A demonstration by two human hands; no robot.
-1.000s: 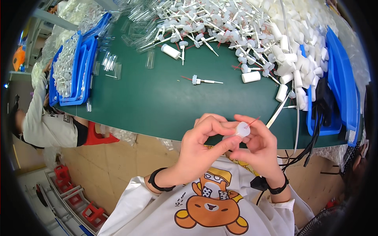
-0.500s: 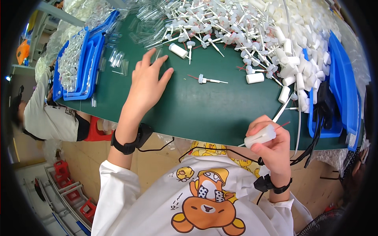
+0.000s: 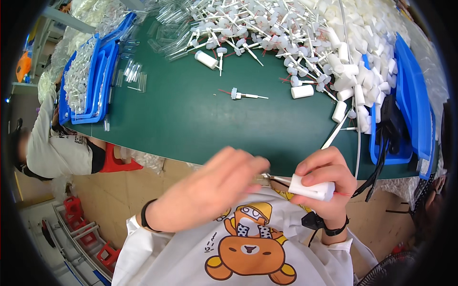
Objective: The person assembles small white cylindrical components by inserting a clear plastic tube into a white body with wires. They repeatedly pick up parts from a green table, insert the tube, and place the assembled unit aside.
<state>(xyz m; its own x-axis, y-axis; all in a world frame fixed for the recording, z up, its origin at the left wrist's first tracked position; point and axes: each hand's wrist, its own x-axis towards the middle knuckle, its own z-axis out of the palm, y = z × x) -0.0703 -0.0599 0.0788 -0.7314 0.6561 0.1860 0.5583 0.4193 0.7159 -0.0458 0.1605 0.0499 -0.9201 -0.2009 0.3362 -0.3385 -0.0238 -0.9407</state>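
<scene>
My right hand (image 3: pixel 335 170) is closed around a white foam cylinder (image 3: pixel 310 189). A pale round cap sits at the cylinder's right end with a thin red wire sticking out, and a thin white stem (image 3: pixel 282 179) shows at its left end. My left hand (image 3: pixel 224 183), smeared by motion, is closed just left of it, with a small clear tube (image 3: pixel 264 178) at its fingertips beside the stem. On the green table, a loose white stem with a grey cap and red wire (image 3: pixel 234 94) lies beyond my hands.
Heaped at the back are capped stems (image 3: pixel 267 28), with white foam cylinders (image 3: pixel 362 52) to their right. Clear tubes (image 3: pixel 135 71) lie at left near blue trays (image 3: pixel 101 81). A blue bin (image 3: pixel 417 109), black cables (image 3: pixel 381 162) and a white cord (image 3: pixel 357 133) are at right.
My left hand has come back from the clear tubes at the far side toward my right hand, bringing a tube. My right hand has turned the foam cylinder so its cap faces right.
</scene>
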